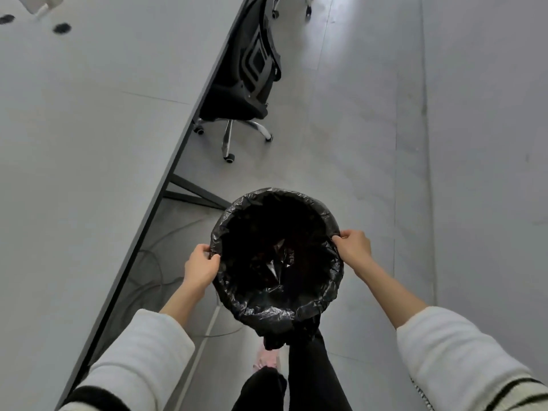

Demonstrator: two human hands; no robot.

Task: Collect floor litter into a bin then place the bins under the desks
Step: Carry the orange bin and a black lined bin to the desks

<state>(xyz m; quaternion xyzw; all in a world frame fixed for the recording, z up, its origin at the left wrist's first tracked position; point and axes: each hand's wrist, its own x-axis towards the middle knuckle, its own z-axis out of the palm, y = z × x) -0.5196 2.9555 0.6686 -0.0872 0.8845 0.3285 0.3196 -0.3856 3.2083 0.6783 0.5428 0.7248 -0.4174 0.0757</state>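
A round bin (277, 310) lined with a black plastic bag is held in front of me above the floor, its dark mouth facing the camera. My left hand (200, 266) grips the bin's left rim, thumb over the bag's edge. On the opposite rim, my right hand (354, 246) pinches the bag and rim. Crumpled shiny plastic shows deep inside the bin; anything else in it is too dark to make out. The white desk (89, 129) fills the left side, its dark edge running diagonally beside the bin.
A black office chair (246, 84) on castors stands pushed against the desk's edge further ahead. Cables (154, 262) lie on the floor under the desk near a dark frame bar (192, 192). Grey tiled floor (385, 143) stretches to the right. My legs and a pink shoe (267, 358) are below the bin.
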